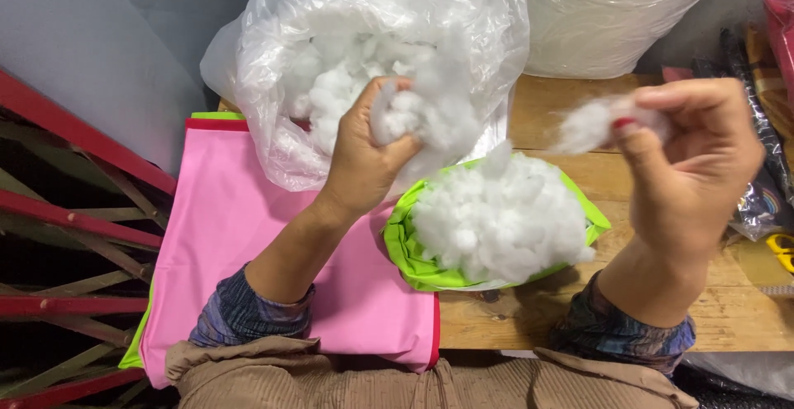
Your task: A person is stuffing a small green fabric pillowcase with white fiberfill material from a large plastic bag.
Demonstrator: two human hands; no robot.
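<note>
worktop (579, 111) wooden, centre-right | clear plastic bag (273, 70) of white stuffing, top centre | pink fabric (223, 235) lower left | green cover (413, 264) heaped with stuffing, centre | left hand (364, 148) gripping a clump at the bag | right hand (691, 157) pinching a tuft (591, 124), upper right

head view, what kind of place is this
Probably a small sewing or stuffing workshop: a clear plastic bag of white stuffing, a half-filled green cover and pink fabric on a wooden table.

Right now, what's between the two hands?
In the head view, between the left hand and the right hand sits a green cloth case heaped with white stuffing, on the wooden table.
</note>
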